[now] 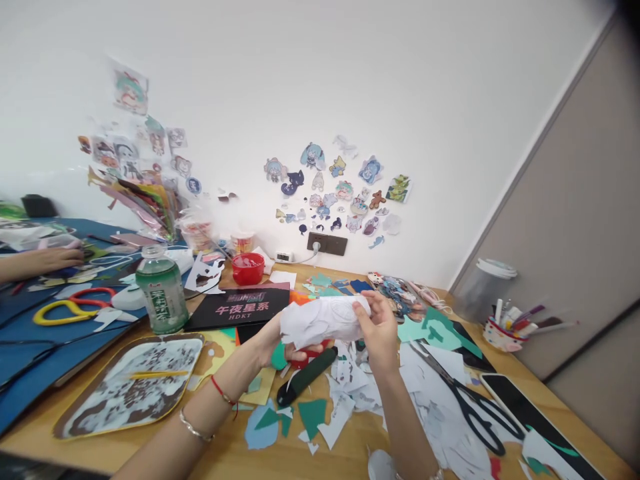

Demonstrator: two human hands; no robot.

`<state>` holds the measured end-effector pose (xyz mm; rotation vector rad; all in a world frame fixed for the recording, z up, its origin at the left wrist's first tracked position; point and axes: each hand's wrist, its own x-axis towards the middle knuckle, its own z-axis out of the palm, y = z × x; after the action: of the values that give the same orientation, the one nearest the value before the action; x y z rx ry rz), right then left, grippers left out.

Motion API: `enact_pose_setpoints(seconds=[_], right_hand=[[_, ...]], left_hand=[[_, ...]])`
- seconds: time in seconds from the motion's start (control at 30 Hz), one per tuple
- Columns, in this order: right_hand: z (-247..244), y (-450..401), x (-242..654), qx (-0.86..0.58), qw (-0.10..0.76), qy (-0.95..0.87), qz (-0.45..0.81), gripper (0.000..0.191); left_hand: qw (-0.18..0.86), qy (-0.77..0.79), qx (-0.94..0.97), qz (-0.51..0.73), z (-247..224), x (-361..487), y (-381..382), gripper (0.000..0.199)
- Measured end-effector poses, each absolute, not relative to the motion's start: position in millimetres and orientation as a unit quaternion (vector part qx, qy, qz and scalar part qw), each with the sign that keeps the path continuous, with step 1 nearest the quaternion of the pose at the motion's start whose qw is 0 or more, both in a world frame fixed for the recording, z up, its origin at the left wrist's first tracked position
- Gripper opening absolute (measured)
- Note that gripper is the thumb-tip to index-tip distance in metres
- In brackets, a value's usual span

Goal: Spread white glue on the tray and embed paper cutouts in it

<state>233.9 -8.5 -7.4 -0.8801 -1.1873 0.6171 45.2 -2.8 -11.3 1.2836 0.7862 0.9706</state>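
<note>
My left hand (274, 341) supports a white roll covered in layered scraps of paper (325, 321) from below, and part of the hand is hidden behind it. At the roll's other end, my right hand (379, 327) grips the rim between thumb and fingers. A red object (303, 361) and a green piece (279, 357) show just beneath my left fingers; whether I touch them I cannot tell. Under the roll lies a dark green tube-shaped object (307, 377). White paper scraps (345, 383) and green paper pieces (313, 417) are scattered below my hands.
Black-handled scissors (465, 400) and a phone (540, 427) lie at right, near a pen cup (505, 337). To the left are a paint-smeared tray (107, 393), a green bottle (163, 293) and yellow-red scissors (67, 312). Another person's hand (53, 260) is at far left.
</note>
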Motion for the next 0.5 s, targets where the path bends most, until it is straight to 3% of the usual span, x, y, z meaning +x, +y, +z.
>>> enact_pose_setpoints(seconds=[0.2, 0.5], right_hand=[[-22, 5, 253, -0.427, 0.719, -0.478, 0.269, 0.032], [-30, 9, 267, -0.448, 0.645, -0.529, 0.32, 0.042]], left_hand=[[0.771, 0.306, 0.457, 0.321, -15, 40, 2, 0.072], [0.568, 0.427, 0.534, 0.458, -30, 53, 15, 0.044]])
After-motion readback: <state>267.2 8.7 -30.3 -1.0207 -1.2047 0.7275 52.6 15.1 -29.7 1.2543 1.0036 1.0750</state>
